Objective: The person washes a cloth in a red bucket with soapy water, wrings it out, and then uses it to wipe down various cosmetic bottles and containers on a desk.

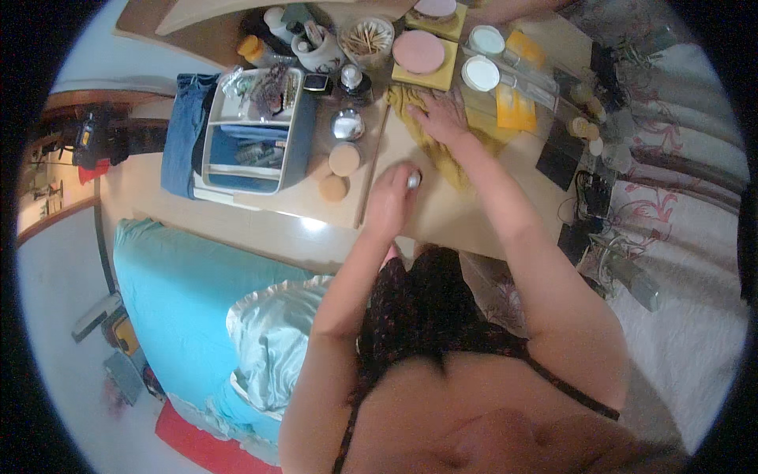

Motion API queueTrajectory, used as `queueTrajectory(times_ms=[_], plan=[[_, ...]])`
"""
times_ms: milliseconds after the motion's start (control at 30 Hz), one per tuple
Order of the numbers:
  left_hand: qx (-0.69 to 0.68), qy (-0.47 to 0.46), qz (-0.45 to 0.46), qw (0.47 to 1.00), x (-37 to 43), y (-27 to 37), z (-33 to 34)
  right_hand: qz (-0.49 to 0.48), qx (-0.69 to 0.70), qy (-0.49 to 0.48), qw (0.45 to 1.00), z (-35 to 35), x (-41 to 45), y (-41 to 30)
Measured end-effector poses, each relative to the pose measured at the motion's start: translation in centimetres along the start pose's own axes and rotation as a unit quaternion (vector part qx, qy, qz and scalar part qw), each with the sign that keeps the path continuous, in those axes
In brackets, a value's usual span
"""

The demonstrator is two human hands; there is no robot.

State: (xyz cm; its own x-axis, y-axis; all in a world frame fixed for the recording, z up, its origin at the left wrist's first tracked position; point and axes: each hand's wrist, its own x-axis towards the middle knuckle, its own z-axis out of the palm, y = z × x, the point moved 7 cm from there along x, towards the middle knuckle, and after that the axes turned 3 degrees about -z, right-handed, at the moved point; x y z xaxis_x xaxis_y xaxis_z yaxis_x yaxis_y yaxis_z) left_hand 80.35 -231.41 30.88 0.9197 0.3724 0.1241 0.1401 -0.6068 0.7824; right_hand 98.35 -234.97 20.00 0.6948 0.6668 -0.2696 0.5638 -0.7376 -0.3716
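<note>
My right hand (445,117) lies flat on a crumpled yellow cloth (441,161), thumb and fingers spread over it. The cloth rests on a pale wooden tabletop (485,216). Closer to me and to the left, my left hand (386,198) is closed around a small container with a silvery end (414,179); the fingers hide most of it. Left of this hand are a round beige piece (333,188), a jar with a beige lid (344,159) and a shiny silver-topped container (347,124).
A divided organizer bin (308,127) stands left beside folded jeans (182,142). Behind are a cup of cotton swabs (367,38), a pink compact (418,52) on a yellow box, a white-lidded jar (481,73) and yellow sachets (516,106). A turquoise-covered bed (172,296) lies left; cables (586,192) hang right.
</note>
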Motion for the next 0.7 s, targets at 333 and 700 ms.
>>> queueTrajectory(times_ms=[333, 700], plan=[[-0.038, -0.068, -0.096, 0.992, -16.2, 1.5, -4.9, -0.241, -0.044, 0.004, 0.969, 4.0, -16.2, -7.8], [-0.033, -0.023, -0.104, 0.994, -17.2, 1.5, -6.2, -0.091, -0.112, 0.013, 0.989, 4.1, -28.3, 6.8]])
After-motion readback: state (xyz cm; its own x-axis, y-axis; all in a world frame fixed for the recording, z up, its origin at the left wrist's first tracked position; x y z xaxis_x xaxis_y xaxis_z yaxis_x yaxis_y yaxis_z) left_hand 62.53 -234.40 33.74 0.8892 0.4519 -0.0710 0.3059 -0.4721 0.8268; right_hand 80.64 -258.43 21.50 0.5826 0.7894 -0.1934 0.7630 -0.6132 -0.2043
